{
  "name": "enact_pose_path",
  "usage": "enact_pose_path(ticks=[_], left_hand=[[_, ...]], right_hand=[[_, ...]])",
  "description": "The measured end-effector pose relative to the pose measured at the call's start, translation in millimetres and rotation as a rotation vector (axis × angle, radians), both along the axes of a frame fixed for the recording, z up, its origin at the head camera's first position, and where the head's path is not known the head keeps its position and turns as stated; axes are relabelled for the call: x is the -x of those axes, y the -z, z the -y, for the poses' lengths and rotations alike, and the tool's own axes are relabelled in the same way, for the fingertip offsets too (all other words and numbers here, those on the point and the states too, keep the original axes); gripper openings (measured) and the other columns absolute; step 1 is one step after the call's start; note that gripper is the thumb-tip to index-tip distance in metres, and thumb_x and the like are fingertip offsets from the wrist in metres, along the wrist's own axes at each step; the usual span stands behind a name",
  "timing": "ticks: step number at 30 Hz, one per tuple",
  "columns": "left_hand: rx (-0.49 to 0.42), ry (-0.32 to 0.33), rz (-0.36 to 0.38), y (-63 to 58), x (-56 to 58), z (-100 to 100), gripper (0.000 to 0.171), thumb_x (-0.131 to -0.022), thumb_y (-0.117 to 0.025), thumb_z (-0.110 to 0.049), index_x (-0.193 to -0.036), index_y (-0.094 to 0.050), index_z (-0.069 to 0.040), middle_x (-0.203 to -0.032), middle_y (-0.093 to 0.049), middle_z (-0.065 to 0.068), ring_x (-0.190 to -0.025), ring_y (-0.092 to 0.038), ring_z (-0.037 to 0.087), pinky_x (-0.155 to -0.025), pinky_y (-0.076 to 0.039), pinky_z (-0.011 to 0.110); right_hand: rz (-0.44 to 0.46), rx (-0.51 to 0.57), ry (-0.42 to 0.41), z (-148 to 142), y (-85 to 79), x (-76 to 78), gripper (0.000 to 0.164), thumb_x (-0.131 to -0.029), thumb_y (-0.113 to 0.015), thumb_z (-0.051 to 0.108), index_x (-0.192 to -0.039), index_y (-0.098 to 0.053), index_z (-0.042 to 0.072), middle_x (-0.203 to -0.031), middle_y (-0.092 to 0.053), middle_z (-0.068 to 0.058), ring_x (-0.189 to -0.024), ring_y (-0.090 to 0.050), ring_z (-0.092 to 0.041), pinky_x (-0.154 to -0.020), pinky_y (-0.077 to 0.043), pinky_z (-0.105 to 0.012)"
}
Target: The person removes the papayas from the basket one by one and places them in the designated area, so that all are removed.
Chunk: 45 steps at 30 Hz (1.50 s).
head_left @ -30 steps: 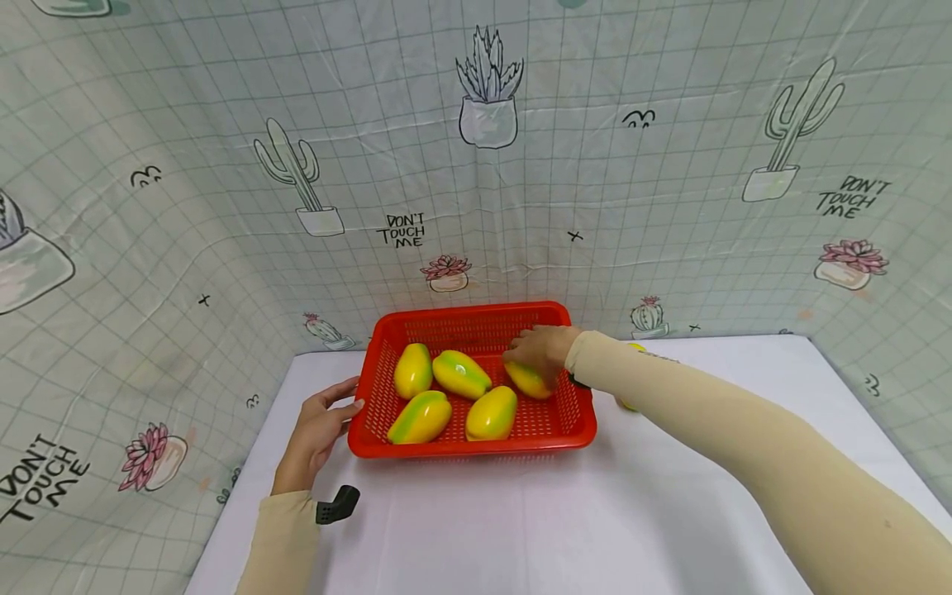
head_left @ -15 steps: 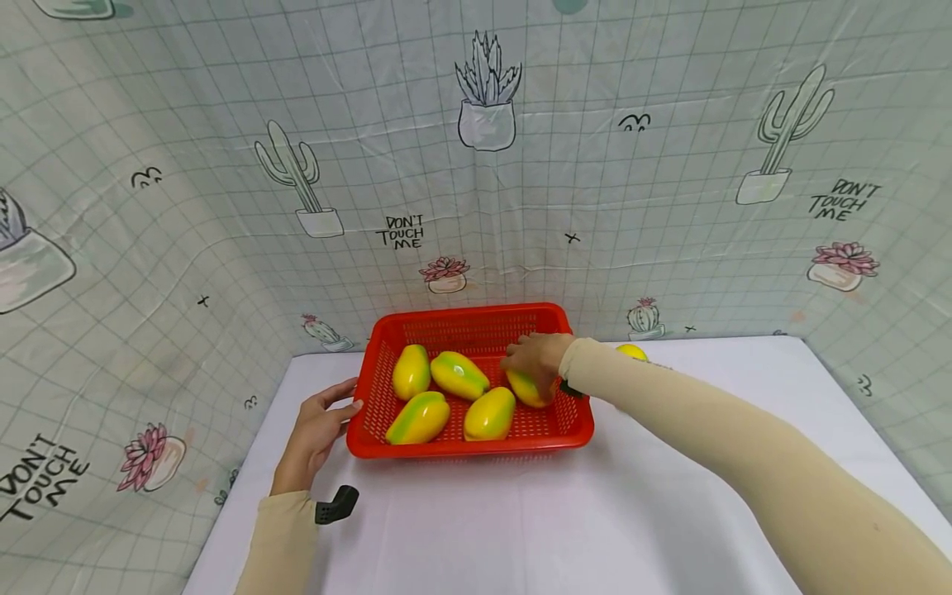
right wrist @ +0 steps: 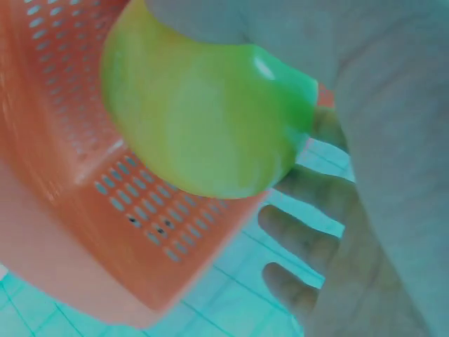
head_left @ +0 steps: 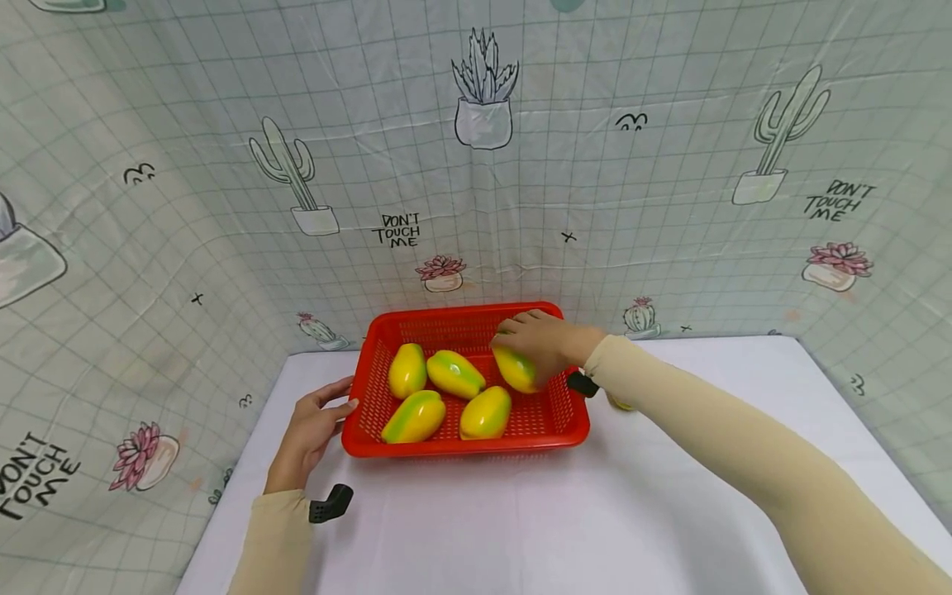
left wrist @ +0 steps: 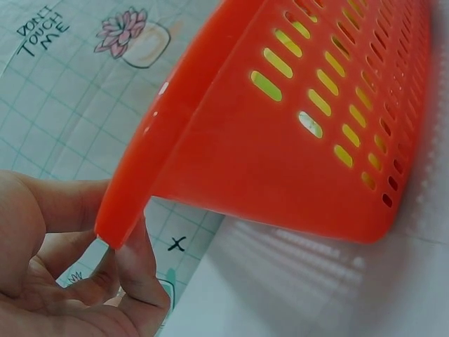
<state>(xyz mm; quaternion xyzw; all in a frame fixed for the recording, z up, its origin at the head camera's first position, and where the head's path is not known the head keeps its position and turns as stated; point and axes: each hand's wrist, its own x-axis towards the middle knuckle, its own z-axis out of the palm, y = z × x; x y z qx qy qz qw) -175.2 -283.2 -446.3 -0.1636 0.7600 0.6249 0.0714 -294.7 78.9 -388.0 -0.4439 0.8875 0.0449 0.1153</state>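
Note:
A red perforated plastic basket (head_left: 464, 449) sits on the white table. My left hand (head_left: 308, 430) is at its left end, and in the left wrist view thumb and fingers pinch the basket's rim (left wrist: 130, 203). Over the right part of the basket, my right hand (head_left: 549, 340) grips a yellow-green mango (head_left: 511, 366). In the right wrist view that mango (right wrist: 203, 119) lies against the thumb side, with the other fingers spread along its far end. Several more mangoes lie in the basket, among them a back-left mango (head_left: 407, 370) and a front mango (head_left: 486, 411).
Right of the basket, a yellow thing (head_left: 621, 404) shows on the table, mostly hidden behind the right sleeve (head_left: 692, 413). A grid-patterned curtain (head_left: 357, 124) with cactus drawings rises behind and beside the table (head_left: 461, 529).
My right hand has moved slightly up and left with the mango, which now sits higher in view than half a second ago. The left hand stays at the basket rim.

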Motion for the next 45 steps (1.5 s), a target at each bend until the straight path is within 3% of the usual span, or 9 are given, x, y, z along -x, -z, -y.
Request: enact_pose_path(ticks=[7,14,22,32,40,45], left_hand=[[0.006,0.006,0.007,-3.4,-0.8,-2,0.057,-0.107,-0.057,-0.006,-0.161,-0.040,0.001,-0.162,-0.037,0.025,-0.121,-0.055,0.028,-0.081,-0.056,0.015],[0.013,0.000,0.018,-2.8,-1.2,-3,0.057,-0.108,-0.057,-0.007,-0.162,-0.040,-0.001,-0.163,-0.036,0.025,-0.123,-0.053,0.029,-0.080,-0.055,0.014],[0.019,-0.002,0.035,-1.9,-2.4,-1,0.058,-0.108,-0.056,-0.008,-0.163,-0.038,-0.003,-0.165,-0.034,0.023,-0.134,-0.047,0.035,-0.082,-0.055,0.014],[0.003,0.008,0.032,-1.6,-0.4,-1,0.058,-0.108,-0.056,-0.009,-0.163,-0.038,-0.003,-0.165,-0.033,0.024,-0.130,-0.050,0.032,-0.081,-0.055,0.014],[-0.014,0.028,-0.007,-0.5,-2.2,0,0.057,-0.107,-0.057,-0.004,-0.161,-0.039,0.003,-0.161,-0.035,0.025,-0.104,-0.059,0.011,-0.081,-0.056,0.015],[-0.020,0.029,-0.014,-0.4,-1.7,0,0.058,-0.107,-0.058,-0.005,-0.161,-0.039,0.003,-0.161,-0.035,0.025,-0.102,-0.060,0.009,-0.081,-0.056,0.015]], right_hand=[[-0.143,0.161,-0.050,-21,-15.5,-8.7,0.080,-0.080,-0.089,0.035,-0.149,-0.056,0.014,-0.152,-0.050,-0.014,-0.139,-0.046,-0.041,-0.119,-0.036,-0.060],[-0.234,0.329,-0.043,-49,-27.9,-18.0,0.081,-0.076,-0.094,0.030,-0.146,-0.058,0.011,-0.152,-0.050,-0.017,-0.138,-0.044,-0.042,-0.117,-0.036,-0.062],[-0.317,0.337,0.003,-80,-36.3,-29.8,0.086,-0.073,-0.096,0.026,-0.148,-0.058,0.010,-0.154,-0.050,-0.019,-0.140,-0.043,-0.043,-0.118,-0.035,-0.061],[-0.302,0.344,0.099,-123,-26.3,-44.0,0.090,-0.070,-0.098,0.020,-0.149,-0.057,0.008,-0.156,-0.048,-0.022,-0.141,-0.040,-0.046,-0.118,-0.033,-0.065],[-0.278,0.389,0.186,-161,-7.9,-50.9,0.091,-0.071,-0.094,0.014,-0.152,-0.053,0.006,-0.155,-0.046,-0.025,-0.138,-0.042,-0.049,-0.114,-0.033,-0.069],[-0.270,0.416,0.248,-187,2.7,-51.7,0.090,-0.070,-0.093,0.015,-0.150,-0.054,0.005,-0.155,-0.045,-0.026,-0.137,-0.042,-0.052,-0.112,-0.033,-0.073]])
